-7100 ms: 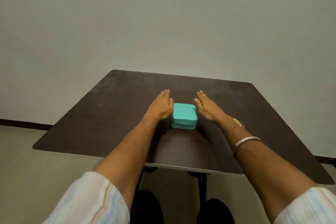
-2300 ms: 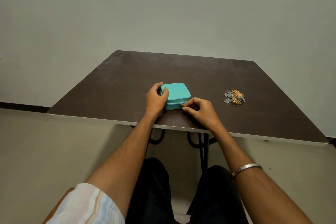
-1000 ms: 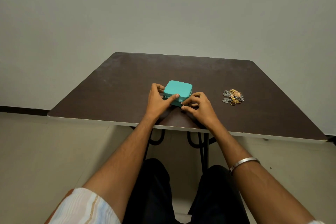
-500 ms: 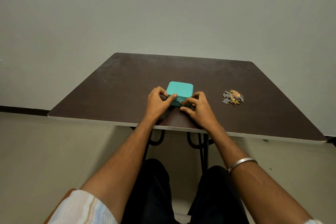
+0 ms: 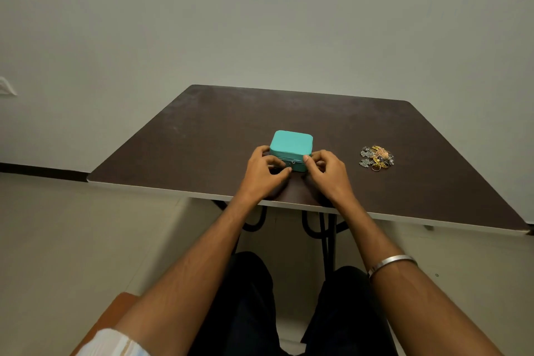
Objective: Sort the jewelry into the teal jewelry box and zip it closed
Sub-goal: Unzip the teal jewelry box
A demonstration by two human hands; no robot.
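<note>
The teal jewelry box (image 5: 291,142) sits closed on the dark brown table (image 5: 219,136), near its front edge. My left hand (image 5: 264,175) grips the box's front left corner, thumb against the front face beside the small zipper pull (image 5: 293,163). My right hand (image 5: 328,173) pinches the box's front right corner at the zipper line. A heap of gold and silver jewelry (image 5: 376,157) lies on the table to the right of the box, a hand's width from my right hand.
The table's front edge (image 5: 161,187) runs just under my wrists. A plain wall stands behind the table. My legs and the black table legs (image 5: 325,237) are below.
The box has turned square to me, its front face with the zipper pull now facing me. Both hands shifted to its front corners. The jewelry heap has not moved.
</note>
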